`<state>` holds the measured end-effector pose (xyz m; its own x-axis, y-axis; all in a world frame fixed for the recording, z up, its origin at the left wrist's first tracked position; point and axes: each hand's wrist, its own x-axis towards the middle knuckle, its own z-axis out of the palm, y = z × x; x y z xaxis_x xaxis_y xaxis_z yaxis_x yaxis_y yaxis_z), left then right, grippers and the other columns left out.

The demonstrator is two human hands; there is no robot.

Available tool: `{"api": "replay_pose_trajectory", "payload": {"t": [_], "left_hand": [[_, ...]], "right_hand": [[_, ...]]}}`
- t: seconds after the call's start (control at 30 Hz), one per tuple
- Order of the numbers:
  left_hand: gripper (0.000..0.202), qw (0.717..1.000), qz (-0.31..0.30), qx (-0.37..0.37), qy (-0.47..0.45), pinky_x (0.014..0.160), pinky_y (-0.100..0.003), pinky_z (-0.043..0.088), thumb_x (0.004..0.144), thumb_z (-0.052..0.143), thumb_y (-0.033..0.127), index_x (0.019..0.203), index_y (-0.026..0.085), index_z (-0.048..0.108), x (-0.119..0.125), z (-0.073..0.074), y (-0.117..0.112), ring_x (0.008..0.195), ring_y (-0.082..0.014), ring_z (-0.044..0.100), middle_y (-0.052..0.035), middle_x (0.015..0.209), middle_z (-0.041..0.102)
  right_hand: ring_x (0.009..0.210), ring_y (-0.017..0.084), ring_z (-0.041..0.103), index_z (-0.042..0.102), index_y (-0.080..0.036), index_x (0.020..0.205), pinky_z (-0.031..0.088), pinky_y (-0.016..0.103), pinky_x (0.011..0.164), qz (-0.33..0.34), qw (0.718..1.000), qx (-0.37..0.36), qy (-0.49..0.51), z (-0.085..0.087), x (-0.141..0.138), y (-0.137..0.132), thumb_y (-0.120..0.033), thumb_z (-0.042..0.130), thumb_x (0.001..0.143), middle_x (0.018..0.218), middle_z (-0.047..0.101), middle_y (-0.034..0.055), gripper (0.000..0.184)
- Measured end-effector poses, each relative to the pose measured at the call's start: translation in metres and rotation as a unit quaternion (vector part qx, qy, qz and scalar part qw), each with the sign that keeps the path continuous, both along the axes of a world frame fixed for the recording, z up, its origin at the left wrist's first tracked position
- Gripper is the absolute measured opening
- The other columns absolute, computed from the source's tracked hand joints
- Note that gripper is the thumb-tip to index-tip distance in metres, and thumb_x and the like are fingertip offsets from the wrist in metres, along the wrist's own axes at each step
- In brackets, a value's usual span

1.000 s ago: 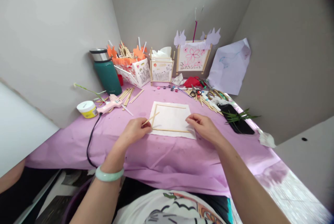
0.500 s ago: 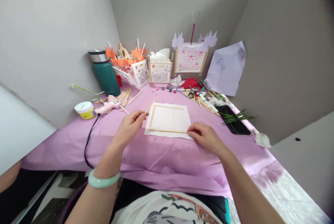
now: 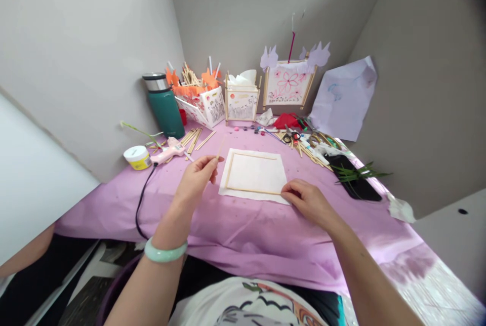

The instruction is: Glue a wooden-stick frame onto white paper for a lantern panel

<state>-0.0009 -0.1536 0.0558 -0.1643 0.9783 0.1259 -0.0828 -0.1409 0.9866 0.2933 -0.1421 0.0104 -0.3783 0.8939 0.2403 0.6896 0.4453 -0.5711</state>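
A white sheet [image 3: 257, 173] lies flat on the purple cloth before me, with thin wooden sticks along its far, left and near sides. My left hand [image 3: 198, 179], a pale green bangle on its wrist, is raised just left of the sheet and pinches a thin wooden stick [image 3: 220, 147], which points up and looks blurred. At the near right corner, the closed fingertips of my right hand [image 3: 304, 198] press on the end of the near wooden stick [image 3: 254, 192]. Part of that corner is hidden under the fingers.
Left of the sheet are a pink glue gun [image 3: 167, 154], a white-and-yellow tub [image 3: 137, 158] and a green bottle [image 3: 165, 108]. Decorated paper boxes [image 3: 242, 106] stand behind. Scissors [image 3: 291, 135], loose sticks and a black phone [image 3: 364, 188] under green leaves are at right.
My left hand has tilted its stick more upright. My right hand stays at the sheet's near right corner. The whole view has shifted slightly, so everything appears further right.
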Motion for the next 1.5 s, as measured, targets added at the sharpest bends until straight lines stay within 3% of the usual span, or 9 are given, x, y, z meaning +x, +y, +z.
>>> {"api": "replay_pose_trajectory", "payload": {"t": [0.17, 0.47, 0.6, 0.7, 0.77, 0.83, 0.9, 1.17, 1.5], "left_hand": [[0.023, 0.997, 0.001, -0.006, -0.08, 0.055, -0.019, 0.037, 0.062, 0.076, 0.03, 0.078, 0.014, 0.071, 0.016, 0.008, -0.001, 0.059, -0.0069, 0.048, -0.0005, 0.072, 0.063], [0.024, 0.984, -0.135, -0.006, -0.114, 0.053, -0.021, 0.04, 0.067, 0.073, 0.029, 0.084, 0.012, 0.072, 0.089, 0.012, 0.005, 0.055, -0.0073, 0.049, 0.0004, 0.066, 0.057], [0.02, 0.985, -0.158, 0.0, -0.067, 0.053, -0.022, 0.041, 0.07, 0.07, 0.031, 0.079, 0.013, 0.07, 0.107, 0.003, 0.013, 0.053, -0.0076, 0.049, 0.001, 0.064, 0.056], [0.024, 0.983, -0.17, 0.006, 0.07, 0.054, -0.023, 0.044, 0.079, 0.06, 0.035, 0.081, 0.014, 0.07, 0.111, -0.001, 0.031, 0.057, -0.0109, 0.054, -0.0017, 0.067, 0.06], [0.029, 0.956, -0.134, 0.031, 0.26, 0.061, -0.025, 0.048, 0.087, 0.05, 0.034, 0.091, 0.015, 0.07, 0.109, -0.001, 0.051, 0.067, -0.0144, 0.06, -0.0055, 0.081, 0.067], [0.03, 0.867, -0.068, 0.072, 0.488, 0.077, -0.028, 0.048, 0.089, 0.047, 0.031, 0.105, 0.019, 0.069, 0.104, -0.001, 0.076, 0.085, -0.0175, 0.063, -0.0067, 0.096, 0.069], [0.029, 0.821, -0.052, 0.074, 0.563, 0.087, -0.031, 0.045, 0.086, 0.051, 0.025, 0.108, 0.017, 0.069, 0.1, -0.003, 0.1, 0.095, -0.0216, 0.062, -0.0101, 0.103, 0.068], [0.025, 0.748, -0.092, 0.055, 0.655, 0.084, -0.031, 0.046, 0.078, 0.056, 0.02, 0.095, 0.018, 0.074, 0.097, -0.02, 0.144, 0.097, -0.0249, 0.062, -0.0118, 0.1, 0.068], [0.027, 0.731, -0.08, 0.05, 0.676, 0.078, -0.03, 0.047, 0.076, 0.052, 0.016, 0.093, 0.02, 0.073, 0.095, -0.023, 0.147, 0.093, -0.0234, 0.063, -0.0106, 0.097, 0.071]], "right_hand": [[0.076, 0.017, 0.056, 0.066, -0.019, 0.084, 0.04, 0.028, 0.069, -0.024, 0.999, 0.007, 0.044, 0.009, -0.006, -0.006, -0.032, 0.055, 0.084, 0.084, 0.063, 0.0035, 0.016], [0.065, 0.012, 0.051, 0.065, -0.019, 0.078, 0.038, 0.023, 0.061, 0.017, 0.969, -0.099, 0.224, 0.043, -0.048, -0.038, -0.038, 0.055, 0.086, 0.07, 0.061, -0.0017, 0.023], [0.059, 0.011, 0.046, 0.059, -0.017, 0.065, 0.034, 0.023, 0.056, -0.019, 0.967, -0.123, 0.221, 0.039, -0.045, -0.03, -0.043, 0.054, 0.084, 0.061, 0.055, -0.0021, 0.033], [0.056, 0.011, 0.045, 0.055, -0.017, 0.062, 0.033, 0.023, 0.054, -0.04, 0.975, -0.126, 0.177, 0.039, -0.033, -0.019, -0.043, 0.051, 0.084, 0.058, 0.053, -0.0025, 0.034], [0.056, 0.011, 0.046, 0.054, -0.018, 0.06, 0.032, 0.023, 0.054, -0.068, 0.983, -0.118, 0.123, 0.041, -0.023, -0.008, -0.036, 0.049, 0.082, 0.058, 0.054, -0.0021, 0.029], [0.057, 0.012, 0.047, 0.054, -0.018, 0.059, 0.031, 0.023, 0.053, -0.101, 0.986, -0.117, 0.056, 0.044, -0.013, 0.004, -0.029, 0.047, 0.079, 0.059, 0.056, -0.0008, 0.025], [0.058, 0.013, 0.049, 0.055, -0.017, 0.059, 0.031, 0.023, 0.053, -0.117, 0.985, -0.129, -0.008, 0.046, -0.007, 0.015, -0.025, 0.045, 0.077, 0.061, 0.058, 0.0012, 0.022], [0.062, 0.015, 0.056, 0.066, -0.014, 0.069, 0.03, 0.023, 0.051, -0.07, 0.969, -0.161, -0.175, 0.045, -0.012, 0.033, -0.021, 0.042, 0.078, 0.074, 0.068, 0.009, 0.027], [0.072, 0.021, 0.062, 0.072, -0.011, 0.082, 0.034, 0.027, 0.054, -0.048, 0.948, -0.168, -0.266, 0.054, -0.023, 0.034, -0.021, 0.04, 0.078, 0.087, 0.071, 0.0158, 0.034]]}}
